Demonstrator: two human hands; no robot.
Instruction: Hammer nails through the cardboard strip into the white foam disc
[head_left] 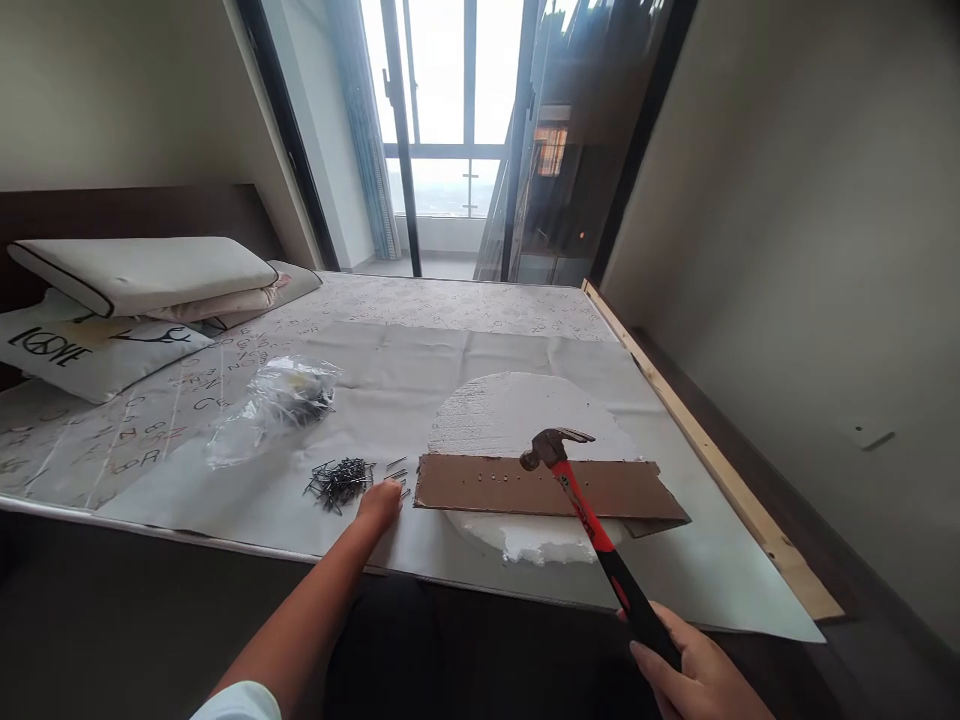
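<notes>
My right hand point(697, 670) grips the black lower handle of a claw hammer point(585, 510), whose metal head is raised over a brown board point(465, 485). Small light specks, possibly nail heads, run along the board. The board rests across a round slab of white foam point(525, 415) with a ragged front edge. My left hand point(381, 503) is closed and low on the sheet, left of the board. A few loose nails point(396, 462) lie by its fingers; whatever it pinches is hidden. Left of it is a pile of dark nails point(340, 482).
A clear plastic bag point(281, 400) with dark contents lies behind the nail pile. A pale sheet point(375, 375) covers part of the bed. Pillows point(142, 275) are stacked at the left. A wooden rail point(697, 430) edges the right side, beside a wall.
</notes>
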